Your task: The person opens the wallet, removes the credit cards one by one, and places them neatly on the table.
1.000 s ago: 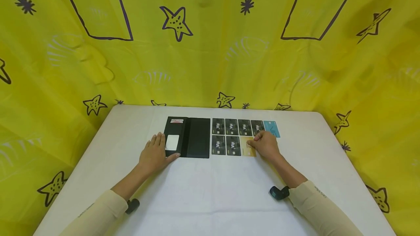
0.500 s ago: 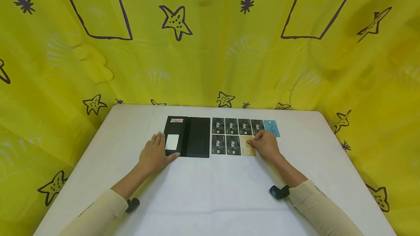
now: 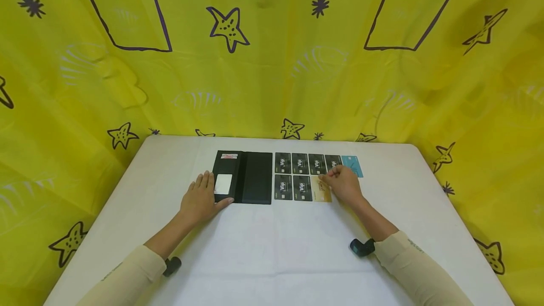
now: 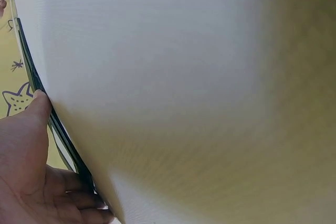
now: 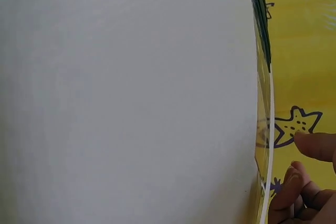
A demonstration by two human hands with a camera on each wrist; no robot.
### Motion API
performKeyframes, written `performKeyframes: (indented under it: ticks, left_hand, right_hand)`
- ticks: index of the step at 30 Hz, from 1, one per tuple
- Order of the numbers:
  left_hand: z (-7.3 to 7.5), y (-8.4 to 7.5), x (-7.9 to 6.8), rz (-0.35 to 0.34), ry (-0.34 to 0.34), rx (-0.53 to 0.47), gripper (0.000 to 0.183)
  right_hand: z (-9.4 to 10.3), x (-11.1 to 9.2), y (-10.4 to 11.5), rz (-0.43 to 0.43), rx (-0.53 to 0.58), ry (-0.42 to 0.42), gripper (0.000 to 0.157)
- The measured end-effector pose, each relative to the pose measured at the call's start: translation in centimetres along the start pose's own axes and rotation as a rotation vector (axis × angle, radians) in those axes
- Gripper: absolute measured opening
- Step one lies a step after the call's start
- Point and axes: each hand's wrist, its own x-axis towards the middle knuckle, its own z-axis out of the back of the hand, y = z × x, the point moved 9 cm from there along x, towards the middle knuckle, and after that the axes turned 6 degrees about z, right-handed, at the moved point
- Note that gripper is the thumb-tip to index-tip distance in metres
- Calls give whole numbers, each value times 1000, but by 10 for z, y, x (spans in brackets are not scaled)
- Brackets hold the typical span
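In the head view my left hand (image 3: 198,200) lies flat with straight fingers beside the left edge of an open black card wallet (image 3: 257,178). Its thumb touches the wallet's lower edge. My right hand (image 3: 345,187) is over a gold card (image 3: 321,191) in the lower row, thumb and forefinger at that card's top edge. From the right wrist, its thumb (image 5: 318,146) and bent fingers stand apart, with nothing visible between them. Several black VIP cards (image 3: 302,188) are laid in two rows right of the wallet. A blue card (image 3: 352,164) ends the upper row, partly covered.
White cloth covers the table (image 3: 272,244). A yellow curtain (image 3: 267,79) with drawn stars hangs behind its far edge. The wallet's left side shows a white panel (image 3: 223,184) and a small label (image 3: 229,156). A black wrist camera (image 3: 362,247) sits below the right forearm.
My right fingertips have slid a little upward, from the middle of the gold card to its top edge. The left hand, wallet and cards keep their places.
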Motion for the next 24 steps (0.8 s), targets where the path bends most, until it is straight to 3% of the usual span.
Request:
performKeyframes:
  ticks: [9,24]
  left_hand:
    - [0,0,0,-1,-9,2,103]
    - [2,-1,-1,-6,-10,-7,104]
  right_hand:
    - [-2,6,28,48,41,-53,24]
    - [-43,16,68,85,141,16,19]
